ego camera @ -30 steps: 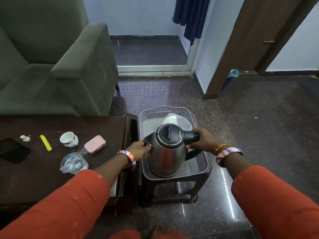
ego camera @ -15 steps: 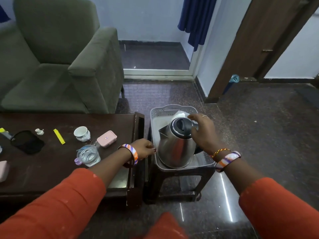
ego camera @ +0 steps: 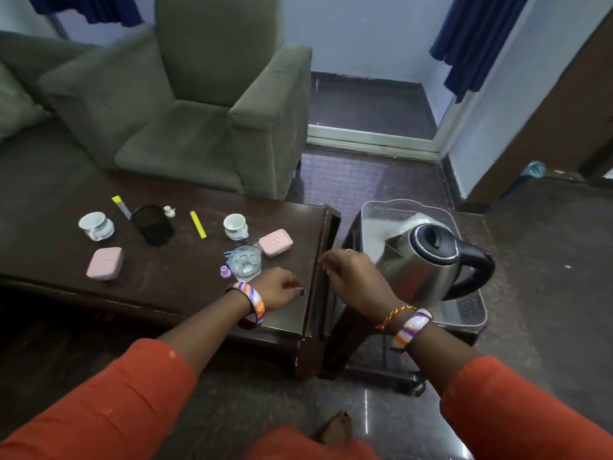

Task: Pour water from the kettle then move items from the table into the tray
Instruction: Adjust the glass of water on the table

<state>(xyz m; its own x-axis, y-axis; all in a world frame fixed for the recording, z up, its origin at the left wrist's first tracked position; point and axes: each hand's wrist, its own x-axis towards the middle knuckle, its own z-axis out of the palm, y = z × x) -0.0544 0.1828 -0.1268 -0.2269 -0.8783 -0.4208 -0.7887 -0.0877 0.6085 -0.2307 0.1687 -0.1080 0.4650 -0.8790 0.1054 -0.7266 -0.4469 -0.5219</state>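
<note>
Dark wood table fills the left of the frame and carries two cups, two pink cases, a glass and yellow sticks. Right of it we see the kettle standing upright in the clear tray on a stool. Our left hand hovers over the table edge with loosely curled fingers, and our right hand hangs relaxed just left of the kettle; neither holds anything.
</note>
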